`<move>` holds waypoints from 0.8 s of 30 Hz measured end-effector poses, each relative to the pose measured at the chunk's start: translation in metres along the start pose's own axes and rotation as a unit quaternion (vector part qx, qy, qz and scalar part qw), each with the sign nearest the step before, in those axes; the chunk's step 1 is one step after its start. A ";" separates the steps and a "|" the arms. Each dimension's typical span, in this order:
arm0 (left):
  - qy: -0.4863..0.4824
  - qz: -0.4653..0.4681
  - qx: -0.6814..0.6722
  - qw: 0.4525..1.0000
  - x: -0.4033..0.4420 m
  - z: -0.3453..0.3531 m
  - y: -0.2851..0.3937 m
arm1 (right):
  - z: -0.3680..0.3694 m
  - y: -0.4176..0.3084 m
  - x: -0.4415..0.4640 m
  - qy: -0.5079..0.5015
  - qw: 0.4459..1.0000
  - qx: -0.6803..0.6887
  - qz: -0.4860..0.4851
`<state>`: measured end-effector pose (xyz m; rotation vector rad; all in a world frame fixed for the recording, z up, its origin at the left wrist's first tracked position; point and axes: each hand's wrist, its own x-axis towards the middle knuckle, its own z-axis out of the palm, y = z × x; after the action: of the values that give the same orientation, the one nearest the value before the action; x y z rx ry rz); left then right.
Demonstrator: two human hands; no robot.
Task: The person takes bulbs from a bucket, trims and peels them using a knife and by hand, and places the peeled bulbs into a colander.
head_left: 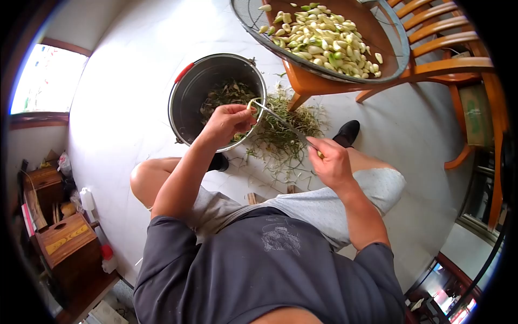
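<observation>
Over the rim of a metal bucket [171,108], my left hand [231,123] pinches a slim pale-green bulb or stalk [251,102] between thumb and fingers. My right hand [330,162] is wrapped around the handle of a knife [286,123]. The long thin blade slants up and left, and its tip end meets the pale piece at my left fingertips. Inside the bucket lie dry, leafy scraps [229,94]. Beside it, a heap of green and straw-coloured trimmings [286,135] covers the floor between my feet.
A wide mesh-edged basket [398,54] full of pale bulbs [326,40] rests on a wooden chair [307,81] ahead right. Another slatted wooden chair [448,40] stands beside it. Wooden boxes [67,240] and a white bottle [87,199] are at the left wall.
</observation>
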<state>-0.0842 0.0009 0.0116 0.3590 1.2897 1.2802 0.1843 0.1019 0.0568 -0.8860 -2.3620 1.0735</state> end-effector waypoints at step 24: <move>-0.041 0.001 0.028 0.999 -0.014 0.058 -0.012 | -0.020 0.038 -0.018 -0.007 0.992 -0.065 0.106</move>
<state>-0.0266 0.0105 0.0283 0.4476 1.2572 1.2201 0.2235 0.1197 0.0381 -1.2035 -2.4130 1.0144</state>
